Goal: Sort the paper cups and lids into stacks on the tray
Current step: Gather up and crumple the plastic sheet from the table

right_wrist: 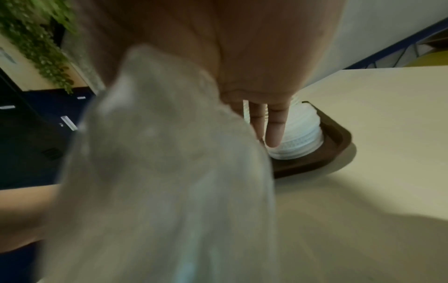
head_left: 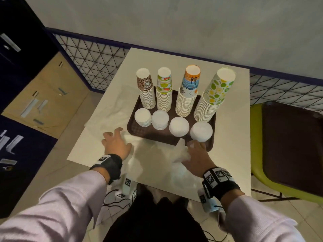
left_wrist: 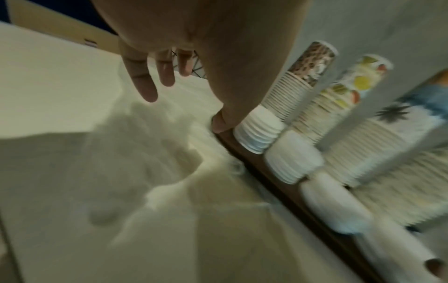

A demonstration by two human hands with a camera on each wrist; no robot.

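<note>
**Cups and lids stacked on the tray, a bag in my right hand**

Cups [head_left: 184, 95] stand in four upside-down stacks along the far side of the tray [head_left: 134, 127], and four lid stacks [head_left: 179, 126] sit in a row in front of them, all ahead of my two hands. I see the left hand [head_left: 116, 143] held over the table [head_left: 104, 145], fingers spread and straight, holding nothing; in its wrist view the fingers [left_wrist: 145, 84] fan out over crumpled clear plastic [left_wrist: 150, 153] lying on the table below them, and I cannot tell whether they touch it. The tray's near left corner lies just to the right of that hand's thumb, with the first lid stack just beyond it.

My right hand [head_left: 196, 157] sits at the tray's near edge, right below the rightmost lid stack [right_wrist: 303, 134]. It grips a clear plastic bag [right_wrist: 169, 153], which bunches up against the palm and hangs toward my wrist, hiding the thumb side. Two fingers [right_wrist: 275, 130] on the outer side point straight out toward that lid stack. I cannot tell how the covered fingers close on the bag.
</note>
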